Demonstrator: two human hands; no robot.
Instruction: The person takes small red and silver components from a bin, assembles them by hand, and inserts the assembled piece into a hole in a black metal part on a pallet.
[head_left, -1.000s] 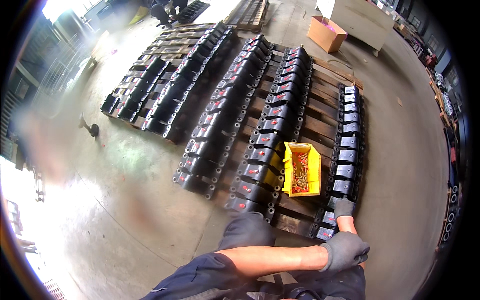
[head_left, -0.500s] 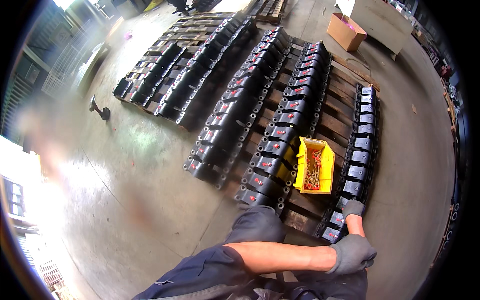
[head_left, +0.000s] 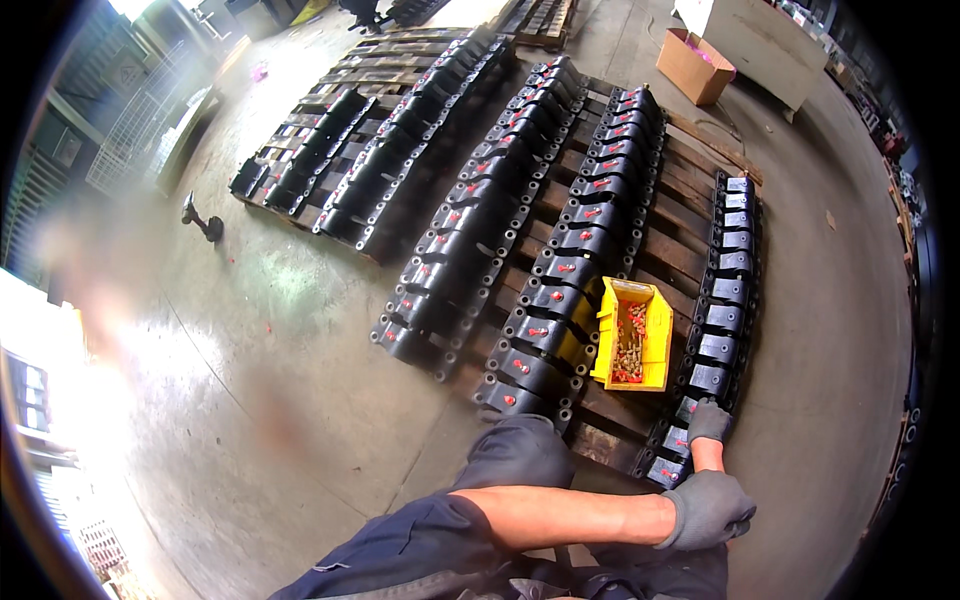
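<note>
- A worker's gray-gloved right hand (head_left: 709, 420) lay over the rightmost row of black parts (head_left: 716, 347), toward its near end; whether the fingers pinched anything could not be told.
- The gloved left hand (head_left: 708, 510), fingers curled, crossed over the right forearm (head_left: 708, 457); what it gripped, if anything, was hidden.
- That row ran along the right side of a wooden pallet (head_left: 668, 238).
- A yellow bin (head_left: 657, 345) of small red-and-brass fittings (head_left: 628, 360) stood just left of it.
</note>
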